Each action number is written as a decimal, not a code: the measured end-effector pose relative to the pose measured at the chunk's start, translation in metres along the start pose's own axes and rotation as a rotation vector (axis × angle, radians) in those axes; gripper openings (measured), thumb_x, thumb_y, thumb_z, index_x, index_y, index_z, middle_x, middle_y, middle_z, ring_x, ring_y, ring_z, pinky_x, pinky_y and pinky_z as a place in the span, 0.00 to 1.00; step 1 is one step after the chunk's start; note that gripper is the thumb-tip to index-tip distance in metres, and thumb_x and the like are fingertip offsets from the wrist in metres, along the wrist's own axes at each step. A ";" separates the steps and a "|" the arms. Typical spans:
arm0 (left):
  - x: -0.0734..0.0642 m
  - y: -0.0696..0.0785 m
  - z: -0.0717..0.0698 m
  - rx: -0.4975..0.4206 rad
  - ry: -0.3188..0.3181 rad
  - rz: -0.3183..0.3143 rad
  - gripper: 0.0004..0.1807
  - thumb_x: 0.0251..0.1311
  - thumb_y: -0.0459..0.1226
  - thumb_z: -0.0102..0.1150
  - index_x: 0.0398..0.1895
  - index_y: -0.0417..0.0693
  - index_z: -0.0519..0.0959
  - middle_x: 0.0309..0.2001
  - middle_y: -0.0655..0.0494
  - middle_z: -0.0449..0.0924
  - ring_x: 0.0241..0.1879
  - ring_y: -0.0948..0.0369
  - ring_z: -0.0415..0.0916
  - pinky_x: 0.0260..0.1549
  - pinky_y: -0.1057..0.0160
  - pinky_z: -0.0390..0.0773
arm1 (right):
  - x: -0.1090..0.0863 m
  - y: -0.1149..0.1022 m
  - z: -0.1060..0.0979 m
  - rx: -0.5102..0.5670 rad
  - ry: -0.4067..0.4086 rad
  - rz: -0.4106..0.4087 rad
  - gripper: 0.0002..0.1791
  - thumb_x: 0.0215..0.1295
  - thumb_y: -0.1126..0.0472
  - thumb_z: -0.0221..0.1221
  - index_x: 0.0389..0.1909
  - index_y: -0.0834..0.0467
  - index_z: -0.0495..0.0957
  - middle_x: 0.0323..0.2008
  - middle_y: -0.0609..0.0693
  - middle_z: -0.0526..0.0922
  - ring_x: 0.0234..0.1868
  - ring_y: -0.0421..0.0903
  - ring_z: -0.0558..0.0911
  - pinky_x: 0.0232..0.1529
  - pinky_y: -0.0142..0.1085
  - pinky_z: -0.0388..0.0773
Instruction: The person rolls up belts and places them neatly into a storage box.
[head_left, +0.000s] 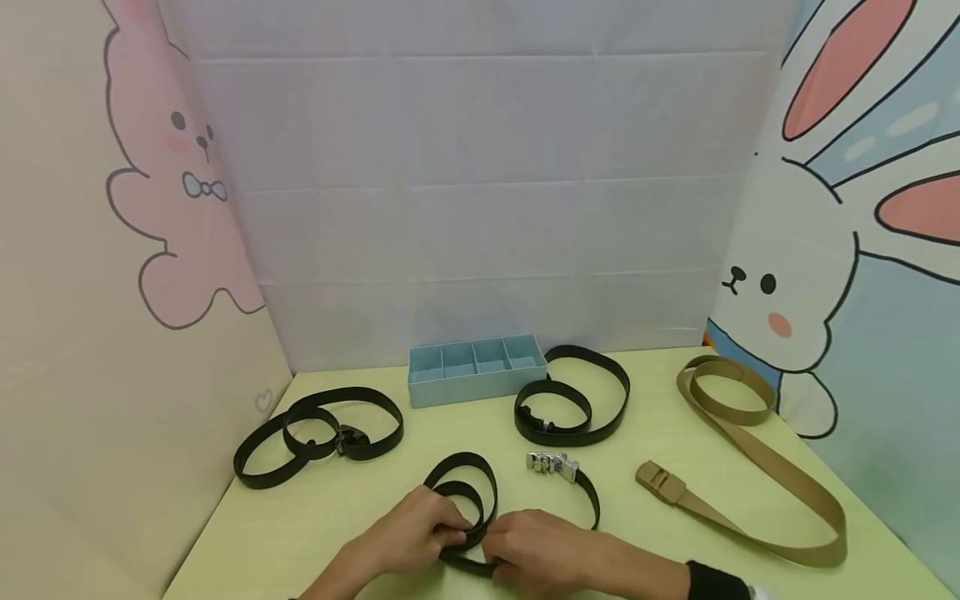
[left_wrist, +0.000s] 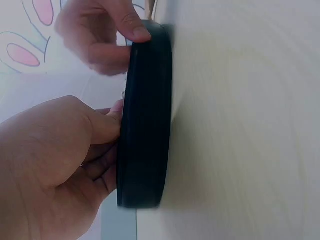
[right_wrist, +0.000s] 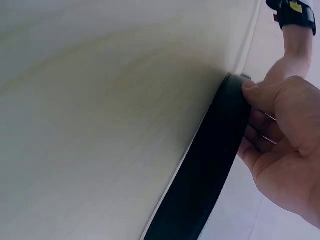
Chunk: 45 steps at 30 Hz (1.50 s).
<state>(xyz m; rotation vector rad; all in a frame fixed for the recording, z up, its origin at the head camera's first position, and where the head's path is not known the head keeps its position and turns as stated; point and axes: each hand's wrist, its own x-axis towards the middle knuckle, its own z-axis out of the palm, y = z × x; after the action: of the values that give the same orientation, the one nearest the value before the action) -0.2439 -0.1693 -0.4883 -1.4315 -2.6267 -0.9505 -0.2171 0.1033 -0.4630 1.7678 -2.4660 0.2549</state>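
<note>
Near the front of the table, a black belt [head_left: 492, 483] stands on its edge, one end wound into loose loops. Its silver buckle [head_left: 551, 463] lies farther back, at the end of a curved stretch that runs behind the right hand. My left hand [head_left: 416, 529] pinches the coil at its near side, the fingertips inside the loop. Just to the right, my right hand [head_left: 547, 550] holds the strap between thumb and fingers. In the left wrist view the strap's flat face [left_wrist: 145, 120] hides some fingertips. The right wrist view shows the right thumb [right_wrist: 251, 86] on the strap.
A blue four-slot box [head_left: 476, 390] sits at the back. Another black belt [head_left: 626, 392] lies coiled beside it, and one more [head_left: 262, 479] lies looped at left. A tan webbing belt [head_left: 780, 471] stretches along the right side. Walls with rabbit drawings enclose the table.
</note>
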 end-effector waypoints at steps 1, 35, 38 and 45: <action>-0.001 -0.003 -0.001 -0.014 -0.002 0.011 0.09 0.73 0.29 0.72 0.48 0.47 0.97 0.42 0.56 0.97 0.44 0.74 0.89 0.41 0.77 0.83 | -0.005 0.003 -0.001 -0.014 0.007 0.020 0.08 0.73 0.62 0.73 0.37 0.46 0.85 0.35 0.36 0.85 0.36 0.25 0.76 0.39 0.15 0.70; -0.018 0.005 0.006 -0.109 -0.088 0.023 0.08 0.73 0.35 0.74 0.51 0.46 0.95 0.49 0.57 0.96 0.53 0.70 0.90 0.50 0.69 0.88 | -0.100 0.050 -0.014 -0.011 0.302 0.308 0.11 0.68 0.63 0.78 0.38 0.47 0.85 0.42 0.41 0.83 0.43 0.36 0.79 0.43 0.33 0.82; -0.018 0.007 0.006 -0.102 -0.083 0.016 0.09 0.73 0.35 0.74 0.51 0.46 0.95 0.49 0.58 0.96 0.53 0.70 0.90 0.50 0.69 0.88 | -0.103 0.050 -0.018 -0.069 0.410 0.613 0.10 0.66 0.63 0.78 0.39 0.54 0.85 0.40 0.46 0.83 0.38 0.42 0.80 0.38 0.39 0.82; -0.012 0.015 0.011 -0.098 -0.143 -0.008 0.11 0.75 0.35 0.72 0.55 0.46 0.94 0.50 0.62 0.94 0.54 0.74 0.87 0.52 0.70 0.87 | -0.095 0.065 -0.022 0.277 0.298 1.086 0.09 0.73 0.62 0.70 0.44 0.65 0.85 0.31 0.50 0.85 0.28 0.44 0.79 0.29 0.40 0.76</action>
<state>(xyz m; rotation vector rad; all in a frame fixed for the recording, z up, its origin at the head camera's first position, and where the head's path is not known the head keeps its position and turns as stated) -0.2224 -0.1670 -0.4937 -1.5679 -2.7220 -1.0285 -0.2480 0.2165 -0.4633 0.1991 -2.9387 0.8666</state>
